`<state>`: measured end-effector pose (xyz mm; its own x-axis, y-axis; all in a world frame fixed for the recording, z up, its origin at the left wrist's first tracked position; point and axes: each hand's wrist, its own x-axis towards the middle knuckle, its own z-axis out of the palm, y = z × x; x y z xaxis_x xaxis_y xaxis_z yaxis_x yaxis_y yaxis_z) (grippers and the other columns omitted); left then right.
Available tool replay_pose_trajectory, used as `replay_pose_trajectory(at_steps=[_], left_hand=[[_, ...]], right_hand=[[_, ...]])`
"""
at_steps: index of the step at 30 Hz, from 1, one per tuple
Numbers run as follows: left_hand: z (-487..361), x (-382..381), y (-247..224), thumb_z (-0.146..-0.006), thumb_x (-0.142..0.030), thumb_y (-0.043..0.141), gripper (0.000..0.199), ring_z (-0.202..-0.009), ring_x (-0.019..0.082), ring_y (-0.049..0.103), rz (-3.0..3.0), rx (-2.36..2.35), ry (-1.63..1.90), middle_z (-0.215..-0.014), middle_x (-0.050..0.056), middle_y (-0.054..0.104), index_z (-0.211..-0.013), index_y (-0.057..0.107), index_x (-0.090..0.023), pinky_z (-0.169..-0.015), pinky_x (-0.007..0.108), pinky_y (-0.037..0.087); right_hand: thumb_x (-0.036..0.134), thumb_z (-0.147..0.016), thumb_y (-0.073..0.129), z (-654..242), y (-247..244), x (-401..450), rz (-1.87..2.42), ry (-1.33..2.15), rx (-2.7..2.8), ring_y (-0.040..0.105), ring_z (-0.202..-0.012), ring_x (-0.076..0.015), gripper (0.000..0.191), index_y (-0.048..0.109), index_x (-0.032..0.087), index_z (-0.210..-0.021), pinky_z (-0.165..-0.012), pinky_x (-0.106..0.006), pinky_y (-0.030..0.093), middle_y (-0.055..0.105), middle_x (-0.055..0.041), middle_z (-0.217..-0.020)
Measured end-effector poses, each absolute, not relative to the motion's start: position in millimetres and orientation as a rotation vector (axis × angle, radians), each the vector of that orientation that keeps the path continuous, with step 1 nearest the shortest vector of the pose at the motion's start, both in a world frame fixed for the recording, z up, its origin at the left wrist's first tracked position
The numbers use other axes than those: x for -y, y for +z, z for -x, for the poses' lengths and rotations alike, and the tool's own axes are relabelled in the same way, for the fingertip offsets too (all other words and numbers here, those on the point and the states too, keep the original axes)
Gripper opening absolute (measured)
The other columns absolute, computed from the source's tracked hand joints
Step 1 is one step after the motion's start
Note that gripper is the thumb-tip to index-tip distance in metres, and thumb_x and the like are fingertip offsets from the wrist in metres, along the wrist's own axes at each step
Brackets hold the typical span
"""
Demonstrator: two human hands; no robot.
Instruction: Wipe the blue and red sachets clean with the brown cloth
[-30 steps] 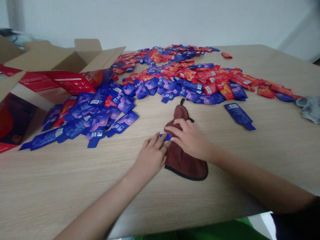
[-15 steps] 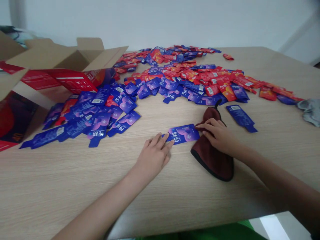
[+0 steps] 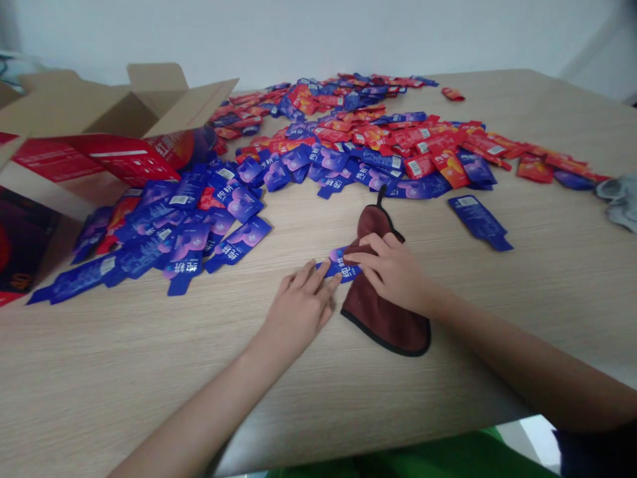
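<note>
A blue and purple sachet (image 3: 345,265) lies flat on the table in front of me. My left hand (image 3: 301,302) rests its outstretched fingertips on the sachet's left end. Bunched in my right hand (image 3: 391,271) is a dark red cloth (image 3: 387,326) with black edging and a small loop. The fingers pinch its middle and press it onto the sachet, so cloth and hand hide the sachet's right part. To the right, apart from the cloth, lies another blue sachet (image 3: 479,222), back side up.
Blue sachets (image 3: 144,242) are heaped at the left beside an open red cardboard box (image 3: 134,162). Red and blue sachets (image 3: 428,149) spread across the back, with one red sachet (image 3: 452,94) apart. Crumpled grey cloth (image 3: 620,199) lies at the right edge.
My right hand and the cloth have slid left over the sachet, covering more of it. My left hand stays on the sachet's left end. The camera view has shifted slightly.
</note>
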<state>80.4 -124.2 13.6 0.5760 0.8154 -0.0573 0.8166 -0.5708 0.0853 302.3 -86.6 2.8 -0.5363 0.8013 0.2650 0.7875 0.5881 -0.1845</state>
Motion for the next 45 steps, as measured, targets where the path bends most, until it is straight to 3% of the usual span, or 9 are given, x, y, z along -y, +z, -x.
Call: replay_pose_trajectory(at_steps=[10,17,23,26,30,32,35,40,45], left_hand=[[-82,123,15,-0.093,-0.022,0.052,0.046,-0.137,0.033,0.039,-2.708,-1.411,-0.038,-0.151,0.010,0.042,-0.139,0.052,-0.022,-0.101,0.050,0.043],[-83,124,18,-0.093,-0.023,0.050,0.044,-0.135,0.033,0.041,-2.697,-1.416,-0.009,-0.150,0.009,0.044,-0.137,0.053,-0.023,-0.099,0.050,0.043],[-79,121,27,-0.092,-0.023,0.048,0.043,-0.133,0.030,0.043,-2.675,-1.373,0.033,-0.148,0.007,0.047,-0.134,0.055,-0.024,-0.098,0.047,0.044],[-83,106,40,-0.093,-0.026,0.046,0.033,-0.121,0.028,0.054,-2.636,-1.322,0.032,-0.137,0.007,0.057,-0.120,0.066,-0.024,-0.095,0.045,0.046],[-98,81,47,-0.096,-0.040,0.045,0.034,-0.086,0.022,0.063,-2.541,-1.472,0.080,-0.098,0.008,0.067,-0.087,0.070,-0.018,-0.084,0.042,0.049],[-105,73,41,-0.089,-0.050,0.057,0.036,-0.090,0.024,0.061,-2.526,-1.538,0.157,-0.098,0.008,0.062,-0.094,0.065,-0.016,-0.082,0.041,0.050],[-111,67,27,-0.078,-0.053,0.071,0.054,-0.106,0.028,0.054,-2.517,-1.582,0.169,-0.112,0.012,0.055,-0.111,0.057,-0.013,-0.087,0.042,0.049],[-112,63,18,-0.082,-0.045,0.069,0.040,-0.103,0.028,0.054,-2.478,-1.602,0.122,-0.106,0.011,0.055,-0.102,0.053,-0.013,-0.087,0.042,0.048],[-111,68,21,-0.086,-0.025,0.063,0.032,-0.092,0.024,0.059,-2.385,-1.561,0.269,-0.099,0.008,0.061,-0.111,0.044,-0.018,-0.077,0.037,0.049]], right_hand=[[0.018,-0.092,0.045,-364,16,59,1.378,0.246,2.416,0.055,-0.092,-0.0237,0.032,0.073,0.023,-0.107,-0.086,-0.042,0.045,0.058,-0.0086,-0.096],[0.016,-0.093,0.044,-307,19,79,1.133,0.169,2.509,0.051,-0.094,-0.0245,0.034,0.070,0.023,-0.112,-0.084,-0.042,0.044,0.058,-0.0104,-0.103],[0.016,-0.090,0.049,-348,2,73,1.272,0.271,2.386,0.056,-0.094,-0.0234,0.030,0.071,0.023,-0.110,-0.086,-0.042,0.048,0.058,-0.0085,-0.100],[0.018,-0.088,0.052,-364,1,66,1.299,0.307,2.318,0.059,-0.094,-0.0221,0.027,0.071,0.023,-0.107,-0.089,-0.042,0.049,0.059,-0.0071,-0.099],[0.020,-0.088,0.051,-358,1,65,1.314,0.309,2.274,0.060,-0.095,-0.0229,0.026,0.070,0.024,-0.105,-0.087,-0.042,0.051,0.059,-0.0071,-0.099],[0.020,-0.089,0.051,-355,1,66,1.309,0.341,2.268,0.060,-0.095,-0.0226,0.026,0.070,0.024,-0.106,-0.087,-0.041,0.051,0.059,-0.0069,-0.100],[0.020,-0.090,0.049,-356,1,65,1.301,0.341,2.266,0.060,-0.096,-0.0233,0.027,0.068,0.024,-0.108,-0.088,-0.043,0.050,0.059,-0.0073,-0.101],[0.020,-0.091,0.047,-360,1,65,1.288,0.317,2.294,0.059,-0.099,-0.0253,0.028,0.066,0.024,-0.111,-0.090,-0.046,0.049,0.058,-0.0088,-0.103],[0.019,-0.089,0.050,-359,8,72,1.238,0.392,2.201,0.059,-0.099,-0.0244,0.029,0.063,0.026,-0.114,-0.089,-0.045,0.050,0.058,-0.0078,-0.103]])
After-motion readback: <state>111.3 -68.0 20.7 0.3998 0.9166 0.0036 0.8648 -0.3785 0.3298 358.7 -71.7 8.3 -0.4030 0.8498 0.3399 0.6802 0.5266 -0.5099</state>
